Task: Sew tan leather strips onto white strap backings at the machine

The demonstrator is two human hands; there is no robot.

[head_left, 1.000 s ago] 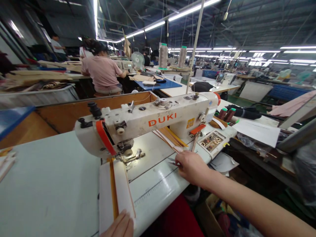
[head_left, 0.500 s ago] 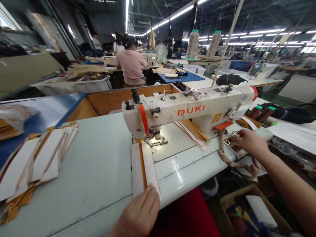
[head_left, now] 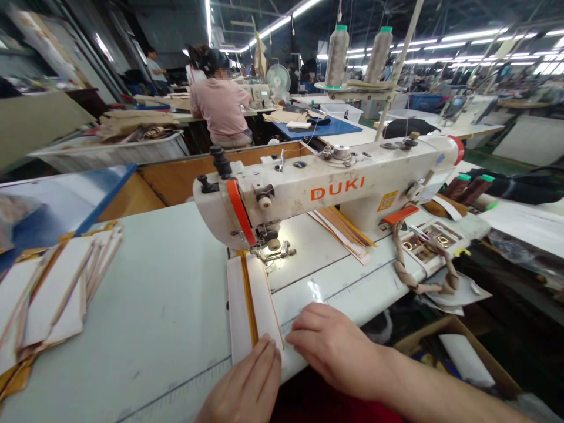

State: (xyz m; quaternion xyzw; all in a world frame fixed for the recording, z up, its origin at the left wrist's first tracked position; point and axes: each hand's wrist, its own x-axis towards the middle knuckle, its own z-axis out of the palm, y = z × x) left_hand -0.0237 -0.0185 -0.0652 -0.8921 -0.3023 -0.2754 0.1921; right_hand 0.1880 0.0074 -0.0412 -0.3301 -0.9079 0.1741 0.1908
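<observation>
A long white strip with a yellow-brown band down its middle (head_left: 261, 294) lies on the sewing machine table, its far end under the needle area of the sewing machine (head_left: 308, 188). My left hand (head_left: 247, 382) grips the strip's near end at the table edge, fingers together on top and thumb hidden. Just right of that end is my right hand (head_left: 330, 341), fingers curled and tips drawn together; anything small between them is hidden. The presser foot (head_left: 275, 252) sits in the lamp's light beside the strip's far end.
Stacked white and yellow-brown pieces (head_left: 57, 288) lie on the left. More strips (head_left: 341, 232) rest behind the needle. At right are a parts tray (head_left: 434, 249), a twisted cloth loop (head_left: 400, 273) and, below, a cardboard box (head_left: 453, 326). A co-worker (head_left: 220, 108) sits ahead.
My right hand has moved left from the parts tray to beside the strip's near end. A silver tool now shows at the tray. My left hand stays on the strip; the view has shifted slightly.
</observation>
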